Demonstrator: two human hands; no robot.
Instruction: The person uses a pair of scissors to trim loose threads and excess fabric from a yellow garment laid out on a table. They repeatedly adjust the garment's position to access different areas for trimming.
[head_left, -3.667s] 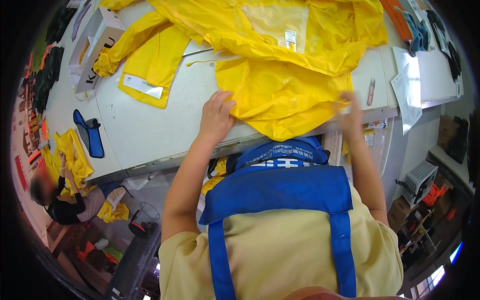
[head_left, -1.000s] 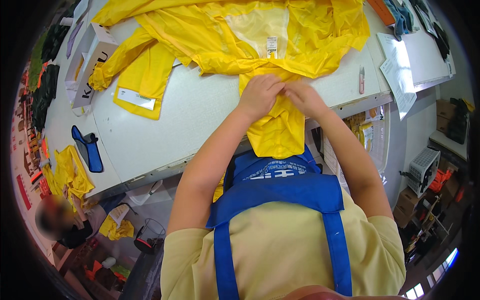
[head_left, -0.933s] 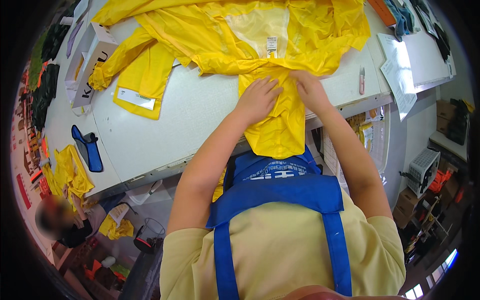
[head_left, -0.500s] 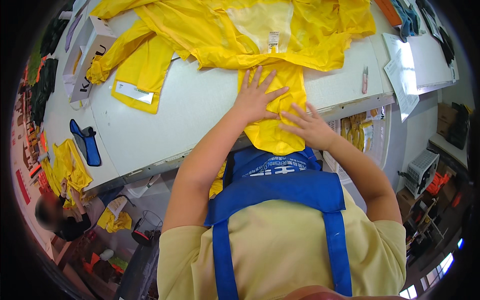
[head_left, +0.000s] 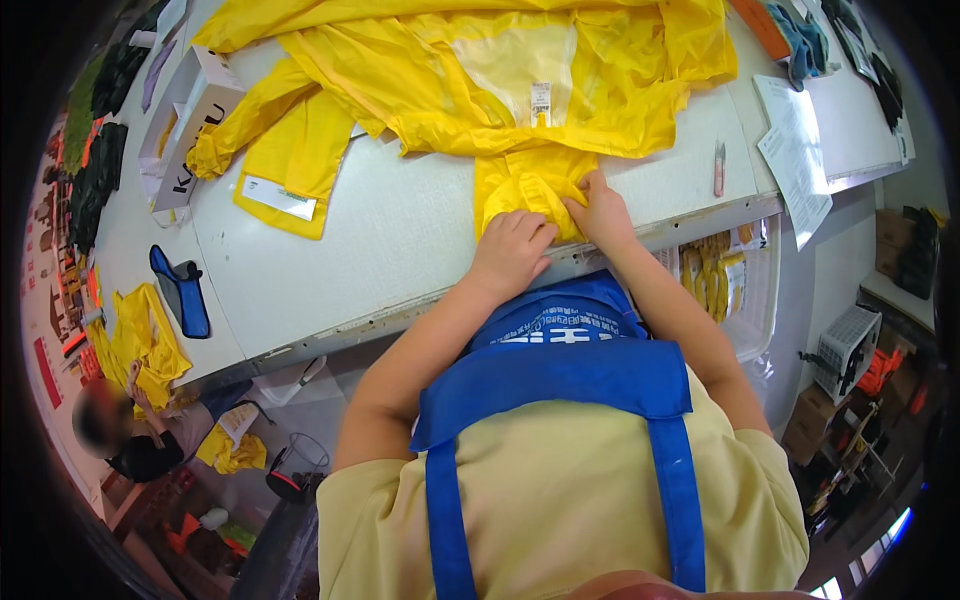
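Note:
A yellow waterproof-looking jacket (head_left: 400, 75) lies spread across the far part of the table, with a pale lining patch and a small white label (head_left: 541, 98) near its lower middle. From its near edge a yellow flap (head_left: 500, 190), perhaps a hood, comes toward me and is bunched and folded up. My left hand (head_left: 512, 255) is closed on the flap's near left edge, fingers curled over it. At the flap's right side my right hand (head_left: 604, 212) pinches the fabric between thumb and fingers.
A flat yellow pouch (head_left: 292, 160) with a white strip lies at left, beside a white box (head_left: 205, 115). Small pink-handled snips (head_left: 719, 172) and paper sheets (head_left: 795, 150) are at right. Below the table edge stands a bin (head_left: 755, 300) of yellow packages. A co-worker (head_left: 150, 440) handles yellow fabric far left.
Both hands went from lying spread on the flap to gripping it. The flap's near end, which hung over the table edge, is now folded up onto the table.

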